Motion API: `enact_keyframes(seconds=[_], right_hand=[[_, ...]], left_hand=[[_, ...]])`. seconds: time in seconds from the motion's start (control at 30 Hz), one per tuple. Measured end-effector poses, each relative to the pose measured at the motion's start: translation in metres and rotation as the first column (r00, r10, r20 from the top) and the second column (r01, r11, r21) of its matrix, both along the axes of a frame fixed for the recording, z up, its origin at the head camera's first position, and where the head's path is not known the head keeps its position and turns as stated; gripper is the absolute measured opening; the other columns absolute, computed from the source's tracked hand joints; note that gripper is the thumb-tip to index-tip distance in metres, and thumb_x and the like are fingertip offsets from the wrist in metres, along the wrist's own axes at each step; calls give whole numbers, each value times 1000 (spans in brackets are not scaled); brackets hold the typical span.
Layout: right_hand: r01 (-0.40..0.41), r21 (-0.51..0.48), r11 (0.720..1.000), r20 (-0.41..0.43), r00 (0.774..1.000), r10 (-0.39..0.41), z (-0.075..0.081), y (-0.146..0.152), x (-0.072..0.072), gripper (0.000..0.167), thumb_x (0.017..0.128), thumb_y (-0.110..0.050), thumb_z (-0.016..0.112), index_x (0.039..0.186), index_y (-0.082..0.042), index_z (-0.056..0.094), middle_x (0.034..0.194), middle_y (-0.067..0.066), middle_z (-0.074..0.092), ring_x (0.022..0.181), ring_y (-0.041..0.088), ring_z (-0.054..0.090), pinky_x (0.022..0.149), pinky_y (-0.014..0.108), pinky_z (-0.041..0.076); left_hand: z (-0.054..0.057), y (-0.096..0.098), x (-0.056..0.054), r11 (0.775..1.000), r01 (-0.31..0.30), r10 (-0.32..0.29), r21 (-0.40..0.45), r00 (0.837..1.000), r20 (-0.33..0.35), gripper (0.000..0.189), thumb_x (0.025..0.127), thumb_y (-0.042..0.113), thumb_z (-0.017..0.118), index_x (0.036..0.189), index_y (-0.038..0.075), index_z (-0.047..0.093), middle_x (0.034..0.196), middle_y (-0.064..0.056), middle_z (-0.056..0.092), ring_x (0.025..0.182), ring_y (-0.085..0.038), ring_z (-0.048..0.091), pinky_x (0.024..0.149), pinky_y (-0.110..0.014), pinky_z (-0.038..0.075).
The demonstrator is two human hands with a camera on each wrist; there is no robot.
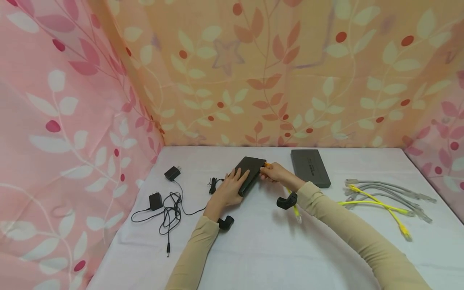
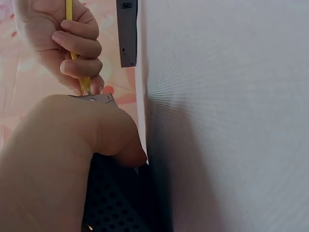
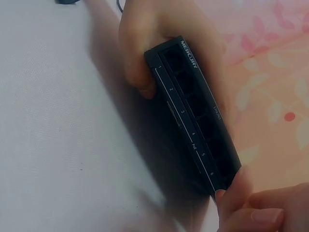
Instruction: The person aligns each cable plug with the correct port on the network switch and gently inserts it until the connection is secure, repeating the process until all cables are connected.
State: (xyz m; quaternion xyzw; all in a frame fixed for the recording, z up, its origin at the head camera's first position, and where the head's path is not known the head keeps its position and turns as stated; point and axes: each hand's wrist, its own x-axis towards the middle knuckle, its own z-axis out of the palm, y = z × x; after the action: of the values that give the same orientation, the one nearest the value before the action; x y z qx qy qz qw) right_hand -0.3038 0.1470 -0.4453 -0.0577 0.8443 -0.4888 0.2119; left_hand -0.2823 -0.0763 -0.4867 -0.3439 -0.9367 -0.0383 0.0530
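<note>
My left hand (image 1: 228, 189) grips a black network switch (image 1: 250, 169), thumb on one side and fingers across its top, and holds it tilted off the white table. In the right wrist view its port face (image 3: 190, 121) shows MERCURY lettering and a row of numbered ports. At the far end of that row my right hand (image 1: 274, 172) pinches a yellow network cable (image 2: 72, 55) by its plug, up against the switch. Whether the plug sits inside a port is hidden by the fingers. The cable's loose end (image 1: 297, 213) hangs below my right wrist.
A second dark, flat box (image 1: 311, 169) lies at the back, right of my hands. Several grey cables (image 1: 391, 193) and yellow cables (image 1: 384, 207) lie on the right. Two black power adapters (image 1: 156, 201) with tangled cords (image 1: 172, 209) lie on the left. Patterned cloth surrounds the table (image 1: 253, 257).
</note>
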Motion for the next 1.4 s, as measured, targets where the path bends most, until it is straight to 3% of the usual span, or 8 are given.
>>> enact_keyframes(seconds=[0.27, 0.6, 0.9, 1.17, 1.4], right_hand=[[37, 24, 999, -12, 999, -37, 4, -4, -4, 39, 98, -24, 43, 90, 5, 69, 69, 3, 66, 47, 5, 36, 51, 22, 34], [16, 27, 999, -45, 999, -15, 1, -6, -5, 40, 99, -22, 42, 90, 6, 69, 74, 11, 69, 46, 4, 36, 47, 19, 32], [-7, 90, 996, -87, 996, 15, -10, -7, -7, 42, 100, -26, 40, 92, 6, 66, 68, 9, 67, 42, 5, 40, 44, 20, 35], [-66, 60, 996, -61, 996, 70, -11, -1, -1, 44, 100, -29, 40, 103, 9, 64, 72, 14, 67, 43, 7, 43, 44, 22, 36], [-176, 206, 963, -118, 972, 203, -4, 6, 9, 39, 99, -28, 44, 110, 5, 61, 76, 13, 67, 52, 14, 54, 52, 29, 49]], left_hand=[[4, 0, -2, 1000, -6, 6, 5, 1000, -5, 86, 76, 22, 66, 149, 13, 20, 144, -27, 32, 130, -47, 33, 98, -57, 37], [1, 0, -2, 1000, -17, 17, 8, 1000, -8, 87, 76, 22, 67, 149, 12, 20, 145, -27, 31, 131, -47, 32, 99, -57, 35], [2, 0, 0, 997, -60, 57, 50, 997, 52, 91, 72, 19, 69, 149, 17, 21, 147, -23, 29, 132, -45, 30, 101, -58, 32], [-1, -2, 2, 995, -67, 60, 80, 995, 85, 93, 68, 14, 69, 148, 19, 22, 148, -22, 28, 133, -44, 29, 102, -59, 30], [-2, 0, 5, 993, -77, 67, 92, 993, 102, 94, 68, 13, 69, 148, 21, 22, 148, -22, 28, 134, -43, 28, 102, -59, 29]])
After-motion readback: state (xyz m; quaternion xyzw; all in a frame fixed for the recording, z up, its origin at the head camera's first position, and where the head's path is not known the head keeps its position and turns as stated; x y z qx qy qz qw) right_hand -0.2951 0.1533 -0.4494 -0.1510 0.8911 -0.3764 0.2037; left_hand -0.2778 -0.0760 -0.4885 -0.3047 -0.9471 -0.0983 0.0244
